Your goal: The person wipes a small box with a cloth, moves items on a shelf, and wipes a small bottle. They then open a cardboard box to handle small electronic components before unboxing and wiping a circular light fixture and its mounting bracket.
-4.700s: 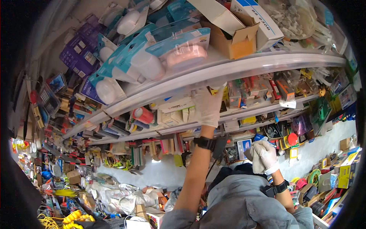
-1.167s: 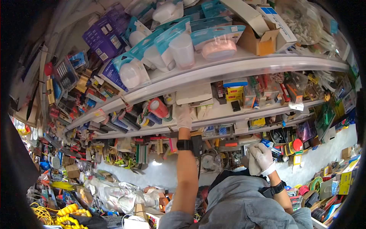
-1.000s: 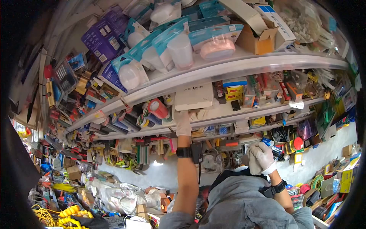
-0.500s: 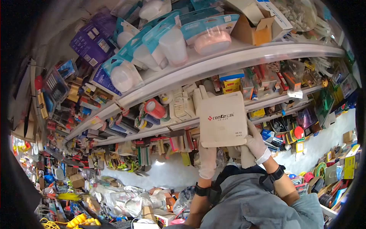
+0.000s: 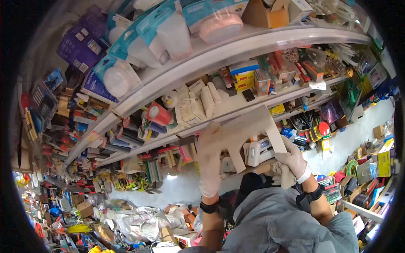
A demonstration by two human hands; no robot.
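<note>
The white box [image 5: 249, 125] is open between the 2 grips, its lid raised, white items [image 5: 253, 154] showing inside. The left grip [image 5: 209, 145], blurred, grasps the lid's left side; the right grip [image 5: 296, 162] clasps a grey cloth [image 5: 285, 175] against the box's right side. Opening the box seems the step in hand; any move calls for steady support from the right grip. The shelf [image 5: 188, 131] edge runs just beyond the left grip, crowding the lid; there seems more room on the wearer's side.
</note>
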